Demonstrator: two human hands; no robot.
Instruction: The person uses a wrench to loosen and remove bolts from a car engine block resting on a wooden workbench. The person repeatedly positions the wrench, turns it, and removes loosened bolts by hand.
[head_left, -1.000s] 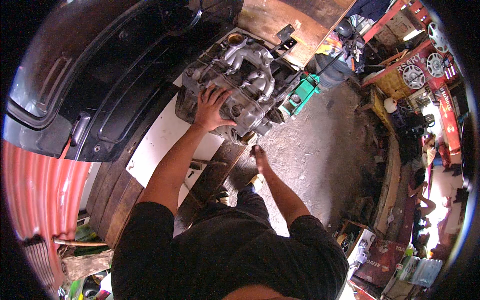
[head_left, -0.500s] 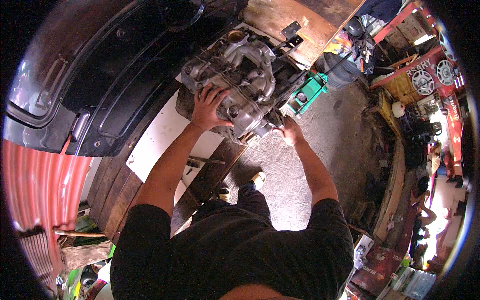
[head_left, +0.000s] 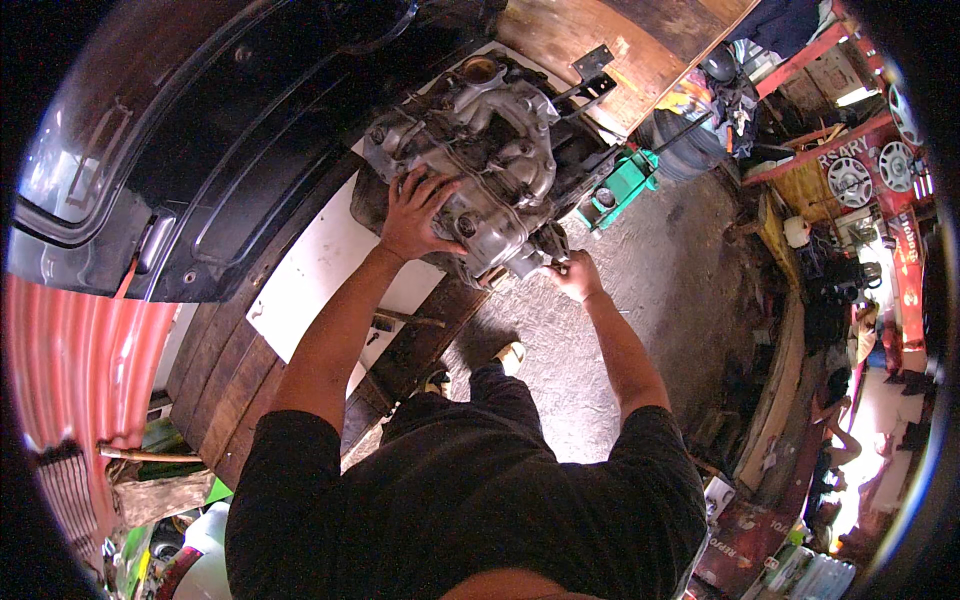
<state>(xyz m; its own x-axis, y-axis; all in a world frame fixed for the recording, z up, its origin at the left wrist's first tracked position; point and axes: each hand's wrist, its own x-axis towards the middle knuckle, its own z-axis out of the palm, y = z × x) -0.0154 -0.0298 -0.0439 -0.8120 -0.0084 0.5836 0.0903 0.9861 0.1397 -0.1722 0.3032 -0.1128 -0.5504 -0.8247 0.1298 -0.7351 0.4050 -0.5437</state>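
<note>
A grey metal engine (head_left: 480, 165), greasy and dark in places, sits tilted on the bench in front of me. My left hand (head_left: 418, 215) lies on its near left side, fingers spread over the casing and thumb stretched to the right. At the near right end of the engine, my right hand (head_left: 574, 274) is closed, thumb and fingers pressed together beside a short pipe-like part. What those fingers hold is too small and partly hidden.
A white board (head_left: 310, 280) lies under the engine on wooden planks (head_left: 225, 385). A black vehicle panel (head_left: 270, 150) rises at the left. Right of the engine, a green jack-like tool (head_left: 620, 188) stands on the concrete floor (head_left: 660, 300). Wheel covers (head_left: 850, 182) hang at the far right.
The view has shifted slightly. My right hand has turned a little at the engine's end, its fingers drawn closer together. My left hand stays in place on the casing.
</note>
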